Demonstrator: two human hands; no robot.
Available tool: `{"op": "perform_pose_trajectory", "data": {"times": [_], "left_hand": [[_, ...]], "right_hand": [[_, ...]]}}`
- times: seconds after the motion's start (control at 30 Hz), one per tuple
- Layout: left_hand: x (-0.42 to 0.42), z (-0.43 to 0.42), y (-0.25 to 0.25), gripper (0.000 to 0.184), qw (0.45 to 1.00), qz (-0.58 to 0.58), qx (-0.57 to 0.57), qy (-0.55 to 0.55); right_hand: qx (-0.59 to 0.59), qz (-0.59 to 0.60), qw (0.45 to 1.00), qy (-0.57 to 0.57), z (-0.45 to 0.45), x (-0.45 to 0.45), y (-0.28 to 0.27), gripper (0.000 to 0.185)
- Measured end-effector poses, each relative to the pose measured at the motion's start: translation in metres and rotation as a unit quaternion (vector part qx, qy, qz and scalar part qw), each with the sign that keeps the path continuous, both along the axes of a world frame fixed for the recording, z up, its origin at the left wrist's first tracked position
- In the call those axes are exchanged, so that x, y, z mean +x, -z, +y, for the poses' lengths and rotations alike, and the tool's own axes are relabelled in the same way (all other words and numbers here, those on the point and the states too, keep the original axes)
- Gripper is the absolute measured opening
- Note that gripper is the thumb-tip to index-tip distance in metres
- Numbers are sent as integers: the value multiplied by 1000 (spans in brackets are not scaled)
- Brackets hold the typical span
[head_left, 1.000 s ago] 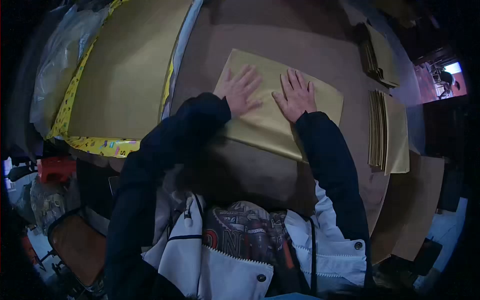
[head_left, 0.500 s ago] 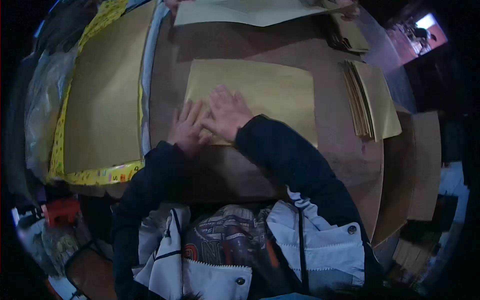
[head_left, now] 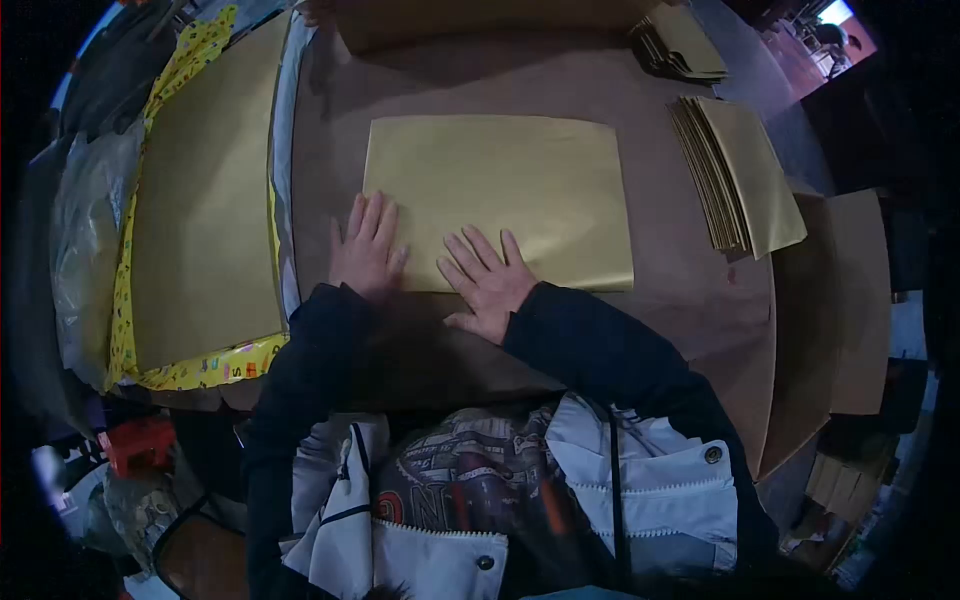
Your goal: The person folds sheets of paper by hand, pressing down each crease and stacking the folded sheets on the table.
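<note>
A gold paper sheet (head_left: 510, 180) lies flat in front of me on the brown tabletop. My left hand (head_left: 367, 250) rests on its near left corner, fingers stretched and pointing away from me. Further right, my right hand (head_left: 490, 288) lies palm down over the sheet's near edge with its fingers spread. Nothing is held in either hand.
To the left, a pile of large gold sheets (head_left: 205, 220) lies on yellow printed wrapping (head_left: 215, 363). Folded gold sheets (head_left: 745, 180) are stacked at the right, with another folded stack (head_left: 685, 45) behind. A cardboard box (head_left: 830, 310) stands beside the table. Another large sheet (head_left: 490, 22) crosses the far edge.
My hands have moved apart: the right one slid toward me and to the right, off the sheet's middle. At the far side, the sheet held by another person has changed angle.
</note>
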State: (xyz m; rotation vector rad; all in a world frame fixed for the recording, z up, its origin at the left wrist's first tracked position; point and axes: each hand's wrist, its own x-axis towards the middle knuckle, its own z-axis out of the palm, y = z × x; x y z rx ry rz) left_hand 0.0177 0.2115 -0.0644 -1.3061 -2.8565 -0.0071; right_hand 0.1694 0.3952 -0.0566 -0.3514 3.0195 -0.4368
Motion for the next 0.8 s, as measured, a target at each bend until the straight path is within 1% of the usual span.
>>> {"op": "perform_pose_trajectory", "data": {"times": [0.07,0.1,0.2,0.23,0.37,0.4,0.43,0.5,0.53,0.6,0.67,0.73,0.8], "left_hand": [[1,1,-5,61,1000,-15,-5,-7],[1,1,-6,61,1000,-28,-5,-14],[-1,-1,-1,61,1000,-11,-9,-5],[0,-1,-1,61,1000,-6,-17,-7],[0,-3,2,59,1000,-1,-11,-1],[-1,-5,5,58,999,28,2,14],[1,-4,6,58,1000,27,0,14],[4,-3,3,58,999,47,-22,0],[10,0,2,58,999,48,-22,0],[39,21,-4,59,998,3,-34,58],[86,62,-33,64,984,-99,-70,132],[123,87,-16,71,961,-113,29,249],[150,109,-7,77,944,-116,71,302]], "right_hand": [[10,45,999,-4,16,16,1,75],[12,44,999,0,23,24,2,75],[39,41,998,32,48,52,-1,74],[70,-19,996,56,57,62,-9,74],[114,-62,980,149,93,107,-17,73],[130,-72,974,173,100,117,-20,72],[142,-92,966,196,108,125,-22,71],[154,-60,966,200,112,135,-19,71],[148,-69,965,204,111,136,-20,72],[144,-59,966,207,111,138,-17,72],[141,-51,967,204,111,138,-15,72],[145,-47,966,208,112,138,-14,73],[152,-53,965,208,110,137,-15,73]]}}
